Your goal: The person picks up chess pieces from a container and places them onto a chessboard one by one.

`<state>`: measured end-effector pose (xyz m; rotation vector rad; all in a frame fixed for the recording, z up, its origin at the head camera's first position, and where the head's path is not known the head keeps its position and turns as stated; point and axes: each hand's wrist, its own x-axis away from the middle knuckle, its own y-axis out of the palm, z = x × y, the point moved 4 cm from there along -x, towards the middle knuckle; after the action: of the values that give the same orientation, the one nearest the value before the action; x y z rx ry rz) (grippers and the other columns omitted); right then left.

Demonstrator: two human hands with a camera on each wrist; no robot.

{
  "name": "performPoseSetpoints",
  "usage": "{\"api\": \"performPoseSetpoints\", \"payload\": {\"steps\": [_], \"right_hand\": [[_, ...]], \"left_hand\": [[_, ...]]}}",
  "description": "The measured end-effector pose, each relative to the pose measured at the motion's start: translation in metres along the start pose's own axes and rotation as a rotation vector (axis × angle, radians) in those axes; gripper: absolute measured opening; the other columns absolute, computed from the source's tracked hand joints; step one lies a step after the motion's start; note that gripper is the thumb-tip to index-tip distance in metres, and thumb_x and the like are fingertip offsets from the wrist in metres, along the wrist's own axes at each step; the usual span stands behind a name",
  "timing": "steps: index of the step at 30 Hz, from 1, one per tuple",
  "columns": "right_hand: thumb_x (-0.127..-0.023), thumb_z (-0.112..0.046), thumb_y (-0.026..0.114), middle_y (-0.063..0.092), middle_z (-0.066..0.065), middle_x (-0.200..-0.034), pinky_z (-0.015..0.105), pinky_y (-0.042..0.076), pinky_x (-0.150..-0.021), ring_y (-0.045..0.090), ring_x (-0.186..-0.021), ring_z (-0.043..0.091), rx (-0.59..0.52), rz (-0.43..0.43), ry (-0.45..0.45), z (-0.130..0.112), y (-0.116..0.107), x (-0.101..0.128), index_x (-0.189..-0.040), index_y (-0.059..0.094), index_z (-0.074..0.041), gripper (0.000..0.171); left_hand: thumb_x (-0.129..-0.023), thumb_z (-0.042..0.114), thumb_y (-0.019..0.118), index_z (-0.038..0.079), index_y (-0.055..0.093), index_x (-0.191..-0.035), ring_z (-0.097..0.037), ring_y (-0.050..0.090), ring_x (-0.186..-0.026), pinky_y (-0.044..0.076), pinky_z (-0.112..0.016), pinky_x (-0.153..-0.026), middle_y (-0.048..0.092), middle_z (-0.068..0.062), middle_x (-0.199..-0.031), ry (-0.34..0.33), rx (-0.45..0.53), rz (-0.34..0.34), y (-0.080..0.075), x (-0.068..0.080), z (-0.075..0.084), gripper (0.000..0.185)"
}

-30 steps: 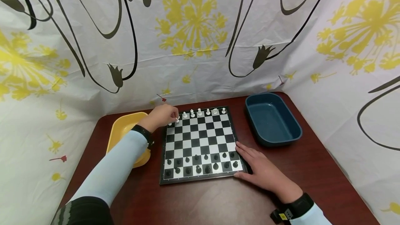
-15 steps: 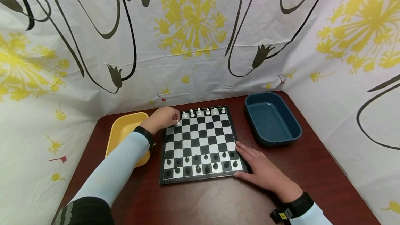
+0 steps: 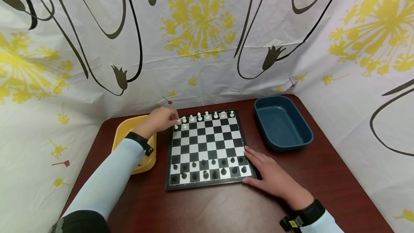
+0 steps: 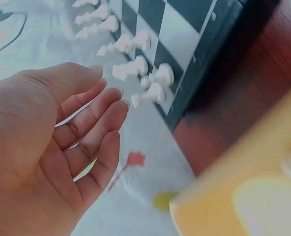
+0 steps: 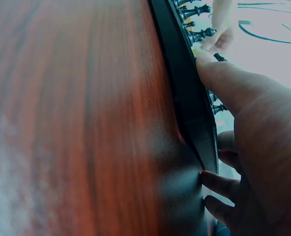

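Across a red-brown tabletop point(image 3: 207, 208), a checkered chessboard point(image 3: 207, 143) is lying between a yellow tray point(image 3: 127, 128) on the left and a dark blue tray point(image 3: 281, 127) on the right. Along its far edge, 8 white chess pieces point(image 3: 207, 115) are standing in a row, with 2 white pawns point(image 3: 184, 126) occupying the row before them at the left end. Nearest the viewer, 16 black chess pieces point(image 3: 223, 172) are filling 2 rows. At the far left corner, the left hand point(image 3: 160, 119) is hovering beside the white pieces, its fingers curving loosely with the thumb standing apart, gripping nothing. At the near right corner, the right hand point(image 3: 273, 175) is resting against the board, its fingers extending along the right edge and its thumb touching the near edge, grasping nothing. Behind the table, a flower-printed cloth point(image 3: 207, 78) is hanging.
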<state>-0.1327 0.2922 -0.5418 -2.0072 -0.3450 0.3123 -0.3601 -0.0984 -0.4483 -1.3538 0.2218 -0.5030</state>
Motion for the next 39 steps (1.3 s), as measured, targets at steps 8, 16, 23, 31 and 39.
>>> {"api": "performPoseSetpoints", "payload": {"steps": [8,16,23,31,39], "right_hand": [[-0.095,-0.067,0.078,0.03,-0.004,-0.181,0.064,0.04,-0.121,0.042,-0.159,0.031,-0.007,-0.008,0.0,0.0,0.001,-0.001,-0.172,0.041,-0.016,0.099],[-0.095,-0.07,0.077,0.03,-0.003,-0.181,0.065,0.04,-0.121,0.042,-0.159,0.032,-0.01,-0.024,0.012,0.001,0.002,-0.002,-0.172,0.041,-0.016,0.101],[-0.095,-0.072,0.075,0.03,-0.003,-0.181,0.065,0.04,-0.121,0.042,-0.159,0.032,-0.01,-0.023,0.004,0.001,0.002,-0.002,-0.172,0.041,-0.016,0.101],[-0.095,-0.069,0.077,0.031,-0.002,-0.18,0.064,0.04,-0.121,0.042,-0.158,0.032,-0.003,-0.014,-0.005,0.002,0.0,-0.002,-0.172,0.041,-0.015,0.101],[-0.097,-0.07,0.075,0.031,-0.001,-0.18,0.064,0.04,-0.121,0.041,-0.159,0.033,-0.002,-0.012,-0.019,0.002,0.001,-0.001,-0.172,0.041,-0.014,0.1]], "left_hand": [[-0.107,0.023,0.076,0.012,0.077,-0.112,-0.028,0.07,-0.099,0.059,-0.049,-0.089,0.076,-0.006,-0.107,-0.038,0.067,0.044,-0.012,0.049,-0.035,0.012],[-0.106,0.019,0.075,0.011,0.077,-0.112,-0.028,0.07,-0.096,0.058,-0.051,-0.085,0.076,-0.006,-0.103,-0.095,0.068,0.087,-0.021,0.094,-0.068,0.01],[-0.105,0.017,0.077,0.01,0.075,-0.11,-0.025,0.066,-0.087,0.055,-0.047,-0.078,0.075,-0.005,-0.098,-0.145,0.067,0.065,-0.022,0.122,-0.088,0.008],[-0.102,0.015,0.08,0.011,0.075,-0.105,-0.024,0.064,-0.086,0.053,-0.043,-0.076,0.073,-0.004,-0.097,-0.162,0.056,0.007,-0.015,0.134,-0.093,0.008],[-0.1,0.016,0.083,0.014,0.072,-0.095,-0.022,0.059,-0.08,0.048,-0.039,-0.071,0.069,-0.001,-0.091,-0.176,0.058,-0.083,-0.001,0.155,-0.09,0.012]]}}
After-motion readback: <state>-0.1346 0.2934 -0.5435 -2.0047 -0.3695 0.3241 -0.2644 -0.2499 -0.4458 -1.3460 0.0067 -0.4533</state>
